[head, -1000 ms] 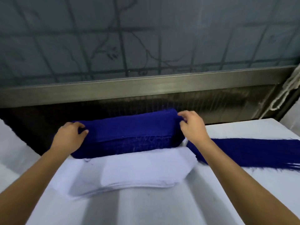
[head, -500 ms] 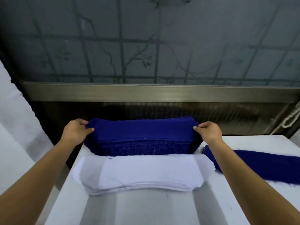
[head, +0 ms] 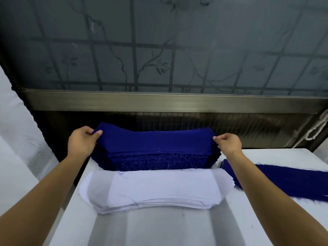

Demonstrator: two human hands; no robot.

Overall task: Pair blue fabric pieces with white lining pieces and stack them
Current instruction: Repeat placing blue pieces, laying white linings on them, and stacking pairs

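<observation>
We pinch the top blue piece (head: pixel 156 141) by its ends, left grip (head: pixel 81 141) and right grip (head: pixel 228 144), over blue stack (head: pixel 159 163) at desk (head: pixel 159 228) far edge.

Blue fabric stack (head: pixel 156 148), white lining stack (head: pixel 156 189)

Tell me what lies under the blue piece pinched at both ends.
Under the top blue piece, pinched by the left hand and right hand, sits a stack of blue pieces with frayed edges. Whatever lies beneath that stack is covered.

left hand (head: pixel 82 141) pinches top blue piece (head: pixel 156 142) | right hand (head: pixel 228 143) pinches opposite end
</observation>
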